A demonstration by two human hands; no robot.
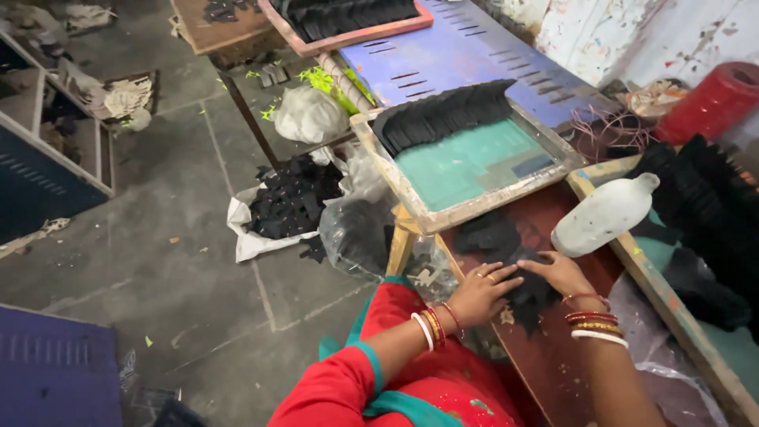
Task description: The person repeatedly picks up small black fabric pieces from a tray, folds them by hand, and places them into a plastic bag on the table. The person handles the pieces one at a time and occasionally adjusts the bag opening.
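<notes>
My left hand [484,291] and my right hand [563,273] both press flat, fingers spread, on a small heap of black cut pieces [506,237] lying on a dark red board [553,356]. The fingertips of the two hands nearly meet. Bangles ring both wrists, and red sleeves cover my arms. A white plastic bottle [605,215] lies on its side just beyond my right hand. A wooden tray [443,209] with a green bottom holds a row of stacked black pieces [443,115] farther out.
A blue slotted panel [443,59] lies behind the tray. A white sack of black pieces [288,202] and a clear plastic bag [356,229] sit on the grey floor at left. A red roll [711,103] and more black pieces [704,205] are at right.
</notes>
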